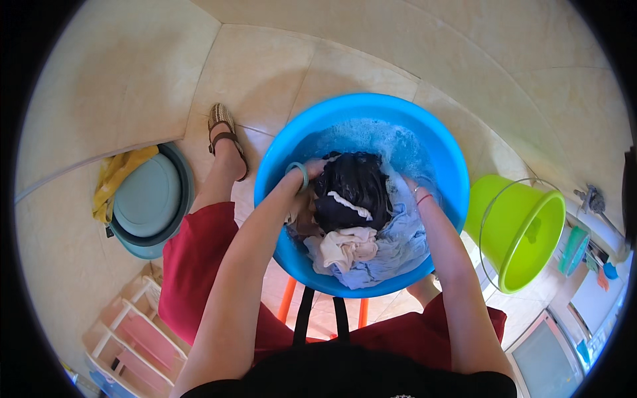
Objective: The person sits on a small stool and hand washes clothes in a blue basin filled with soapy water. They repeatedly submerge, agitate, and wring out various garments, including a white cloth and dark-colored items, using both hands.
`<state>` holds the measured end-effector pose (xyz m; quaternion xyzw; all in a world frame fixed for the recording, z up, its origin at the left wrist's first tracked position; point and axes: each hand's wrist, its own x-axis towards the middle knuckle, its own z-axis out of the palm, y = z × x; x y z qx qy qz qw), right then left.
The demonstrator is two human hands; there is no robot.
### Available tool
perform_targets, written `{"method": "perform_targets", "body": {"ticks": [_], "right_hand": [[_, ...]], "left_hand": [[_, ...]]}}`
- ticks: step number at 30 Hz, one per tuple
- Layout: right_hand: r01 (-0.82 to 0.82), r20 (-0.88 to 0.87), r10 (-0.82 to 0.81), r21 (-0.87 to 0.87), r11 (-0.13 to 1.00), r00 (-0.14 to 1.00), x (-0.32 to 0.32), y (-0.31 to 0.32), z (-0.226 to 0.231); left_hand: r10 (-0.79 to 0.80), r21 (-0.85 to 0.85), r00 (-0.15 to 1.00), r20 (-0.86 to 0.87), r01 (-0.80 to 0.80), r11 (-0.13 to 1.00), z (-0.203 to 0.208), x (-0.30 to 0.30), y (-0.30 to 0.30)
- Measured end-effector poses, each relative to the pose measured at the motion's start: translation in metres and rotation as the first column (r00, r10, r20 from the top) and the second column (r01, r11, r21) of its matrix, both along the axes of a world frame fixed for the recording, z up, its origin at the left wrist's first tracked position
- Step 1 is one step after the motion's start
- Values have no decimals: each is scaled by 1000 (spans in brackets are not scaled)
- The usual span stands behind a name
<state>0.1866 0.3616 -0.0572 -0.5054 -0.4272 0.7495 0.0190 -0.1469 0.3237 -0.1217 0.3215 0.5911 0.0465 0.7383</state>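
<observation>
A blue plastic basin holds soapy water and a pile of wet clothes. On top lies a black garment with a white trim. A cream cloth and a pale blue garment lie at the near side. My left hand, with a green bangle on the wrist, grips the left edge of the black garment. My right hand, a thin red band on its wrist, presses into the clothes on the right; its fingers are buried in fabric.
A lime green bucket with a wire handle stands to the right. A grey-teal basin with a yellow cloth leans at the left. A pink and white rack sits lower left. My sandalled foot rests on beige tiles.
</observation>
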Motion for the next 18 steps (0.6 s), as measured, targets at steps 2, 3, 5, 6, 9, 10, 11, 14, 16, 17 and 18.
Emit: {"method": "perform_targets", "body": {"ticks": [2,3,5,6,9,10,11,14,16,17,18], "right_hand": [[118,-48,-120,-42,992,992,12,-11,-1],[164,-91,-168,-51,985,982,8,-14,5],[246,-136,-251,-51,968,958,4,-23,20],[281,-139,-283,-36,959,949,3,-31,29],[363,-44,-361,82,928,932,8,-46,69],[437,-79,-431,76,896,899,6,-51,83],[502,-109,-494,63,863,863,5,-57,96],[631,-123,-619,165,758,776,7,-74,127],[690,-120,-690,287,664,714,17,-88,127],[701,-186,-677,212,680,712,5,-86,171],[714,-182,-692,231,661,699,8,-91,175]], "left_hand": [[41,-36,999,-2,-41,999,71,38,17],[132,3,990,-56,-132,991,91,38,14],[199,59,977,-75,-195,979,103,37,0],[232,89,969,-82,-225,970,109,37,-8],[212,257,976,-48,-193,947,151,51,-13],[237,281,971,-40,-217,935,168,53,-15],[266,299,963,-31,-245,922,180,57,-18],[342,374,939,-30,-307,875,214,70,-27],[371,458,928,-28,-318,830,241,79,-33],[421,481,907,31,-382,789,247,82,-37],[439,513,896,71,-410,754,254,85,-43]]}}
